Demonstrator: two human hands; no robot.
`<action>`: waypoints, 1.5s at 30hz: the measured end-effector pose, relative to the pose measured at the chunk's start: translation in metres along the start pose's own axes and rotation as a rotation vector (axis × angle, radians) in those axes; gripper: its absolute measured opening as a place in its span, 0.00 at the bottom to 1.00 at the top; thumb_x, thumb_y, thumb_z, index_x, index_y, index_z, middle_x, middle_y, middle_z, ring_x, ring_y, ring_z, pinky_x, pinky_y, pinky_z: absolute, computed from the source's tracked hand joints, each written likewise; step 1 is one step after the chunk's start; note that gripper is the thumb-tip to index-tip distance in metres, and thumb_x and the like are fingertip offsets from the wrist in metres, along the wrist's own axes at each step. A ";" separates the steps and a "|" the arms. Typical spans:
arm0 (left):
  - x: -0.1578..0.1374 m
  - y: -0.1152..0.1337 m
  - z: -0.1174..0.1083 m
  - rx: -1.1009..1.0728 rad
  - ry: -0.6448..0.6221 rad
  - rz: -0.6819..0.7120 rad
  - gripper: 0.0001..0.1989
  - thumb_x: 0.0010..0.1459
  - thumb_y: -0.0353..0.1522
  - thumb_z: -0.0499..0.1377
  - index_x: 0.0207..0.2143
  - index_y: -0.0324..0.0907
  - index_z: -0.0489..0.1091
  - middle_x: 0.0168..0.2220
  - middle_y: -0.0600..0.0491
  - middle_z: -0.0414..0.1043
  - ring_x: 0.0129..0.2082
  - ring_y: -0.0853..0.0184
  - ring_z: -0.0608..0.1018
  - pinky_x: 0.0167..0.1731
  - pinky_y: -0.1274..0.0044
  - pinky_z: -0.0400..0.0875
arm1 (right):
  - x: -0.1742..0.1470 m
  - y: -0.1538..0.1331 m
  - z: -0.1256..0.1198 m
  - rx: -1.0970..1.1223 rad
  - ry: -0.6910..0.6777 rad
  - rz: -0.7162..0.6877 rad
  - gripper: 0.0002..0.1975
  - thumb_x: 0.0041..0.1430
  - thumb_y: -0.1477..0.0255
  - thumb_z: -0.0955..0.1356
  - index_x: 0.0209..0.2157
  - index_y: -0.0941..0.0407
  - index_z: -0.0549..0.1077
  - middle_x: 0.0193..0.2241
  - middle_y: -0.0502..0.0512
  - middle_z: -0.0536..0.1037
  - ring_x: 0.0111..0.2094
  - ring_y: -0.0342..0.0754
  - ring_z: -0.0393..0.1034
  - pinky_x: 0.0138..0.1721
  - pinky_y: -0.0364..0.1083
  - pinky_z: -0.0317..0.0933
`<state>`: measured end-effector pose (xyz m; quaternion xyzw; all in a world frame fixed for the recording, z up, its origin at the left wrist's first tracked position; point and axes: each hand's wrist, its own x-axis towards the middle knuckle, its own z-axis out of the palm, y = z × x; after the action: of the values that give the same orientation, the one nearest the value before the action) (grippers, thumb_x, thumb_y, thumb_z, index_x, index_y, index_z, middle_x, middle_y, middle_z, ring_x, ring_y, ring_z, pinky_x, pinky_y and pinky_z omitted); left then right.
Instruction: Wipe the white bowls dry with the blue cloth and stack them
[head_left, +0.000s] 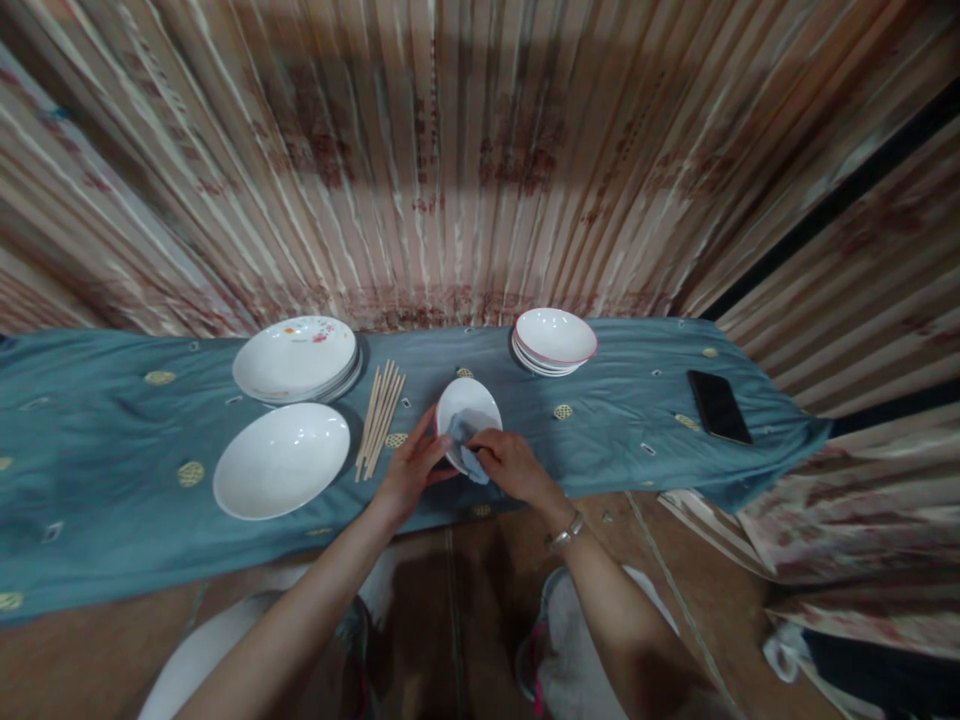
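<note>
A small white bowl (474,392) is tilted toward me near the front edge of the cloth-covered table. My left hand (412,464) grips its left side, with the thumb by the rim and fingers underneath. In my right hand (517,464) is a bunched light-blue cloth (472,464), pressed against the inside and near rim of the bowl. The right fingers are closed around the cloth and partly hide it. Just left of the bowl lie several wooden chopsticks (381,418), side by side.
On the left stand a stack of plates (296,358) with a floral top one and a large white dish (282,462). Stacked red-rimmed bowls (556,338) sit behind to the right. A black phone (719,406) lies at the table's right end. Pleated curtains (465,170) hang behind.
</note>
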<state>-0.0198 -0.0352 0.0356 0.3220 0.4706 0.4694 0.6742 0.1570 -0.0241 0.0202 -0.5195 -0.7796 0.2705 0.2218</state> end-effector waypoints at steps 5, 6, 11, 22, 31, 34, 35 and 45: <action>0.000 0.000 0.001 -0.002 0.001 -0.001 0.44 0.44 0.38 0.71 0.63 0.45 0.61 0.41 0.49 0.79 0.38 0.59 0.80 0.35 0.68 0.80 | 0.000 -0.002 0.001 0.136 0.005 -0.014 0.17 0.57 0.81 0.61 0.39 0.54 0.78 0.39 0.52 0.81 0.39 0.44 0.75 0.45 0.43 0.65; 0.000 0.000 0.001 -0.001 0.001 -0.002 0.44 0.44 0.38 0.71 0.63 0.45 0.61 0.41 0.49 0.79 0.38 0.59 0.80 0.35 0.68 0.80 | 0.000 -0.002 0.002 0.167 0.009 -0.018 0.17 0.57 0.81 0.61 0.39 0.54 0.78 0.39 0.51 0.81 0.39 0.44 0.75 0.45 0.43 0.65; 0.000 0.000 0.000 0.005 0.005 -0.003 0.43 0.44 0.38 0.71 0.62 0.46 0.63 0.40 0.50 0.79 0.38 0.60 0.80 0.34 0.70 0.80 | 0.003 0.000 0.010 0.296 0.032 -0.022 0.18 0.56 0.81 0.60 0.39 0.55 0.79 0.39 0.52 0.81 0.40 0.45 0.75 0.46 0.43 0.65; 0.000 -0.003 -0.003 0.052 0.009 0.025 0.41 0.44 0.40 0.71 0.61 0.48 0.64 0.41 0.51 0.79 0.40 0.60 0.79 0.31 0.75 0.78 | 0.009 0.002 0.023 0.512 0.079 -0.113 0.19 0.56 0.80 0.59 0.43 0.56 0.77 0.42 0.52 0.80 0.44 0.46 0.74 0.50 0.45 0.64; 0.000 -0.003 -0.002 0.034 -0.004 0.019 0.42 0.44 0.41 0.71 0.62 0.48 0.63 0.39 0.51 0.78 0.38 0.62 0.79 0.32 0.74 0.78 | 0.011 0.000 0.027 0.588 0.100 -0.127 0.21 0.57 0.79 0.59 0.47 0.53 0.76 0.50 0.51 0.78 0.52 0.46 0.71 0.58 0.48 0.60; 0.000 -0.003 -0.001 0.039 0.001 0.017 0.42 0.44 0.41 0.71 0.62 0.48 0.63 0.41 0.50 0.78 0.39 0.61 0.79 0.32 0.74 0.77 | 0.012 0.000 0.028 0.639 0.104 -0.110 0.21 0.58 0.78 0.60 0.49 0.53 0.76 0.53 0.52 0.76 0.54 0.46 0.70 0.59 0.48 0.60; 0.000 -0.003 -0.001 0.039 0.001 0.019 0.42 0.44 0.41 0.71 0.62 0.47 0.63 0.41 0.50 0.78 0.39 0.61 0.79 0.32 0.73 0.77 | 0.012 0.000 0.028 0.653 0.107 -0.107 0.21 0.59 0.77 0.60 0.49 0.53 0.76 0.54 0.52 0.76 0.55 0.47 0.70 0.59 0.49 0.60; 0.000 -0.003 -0.001 0.033 -0.011 0.023 0.41 0.44 0.41 0.71 0.61 0.48 0.64 0.40 0.51 0.78 0.39 0.59 0.79 0.35 0.70 0.78 | 0.012 -0.003 0.030 0.687 0.173 -0.138 0.20 0.64 0.69 0.62 0.56 0.49 0.72 0.59 0.50 0.71 0.61 0.47 0.63 0.66 0.51 0.49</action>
<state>-0.0199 -0.0365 0.0329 0.3411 0.4707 0.4676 0.6659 0.1316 -0.0196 0.0008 -0.3817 -0.6546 0.4562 0.4666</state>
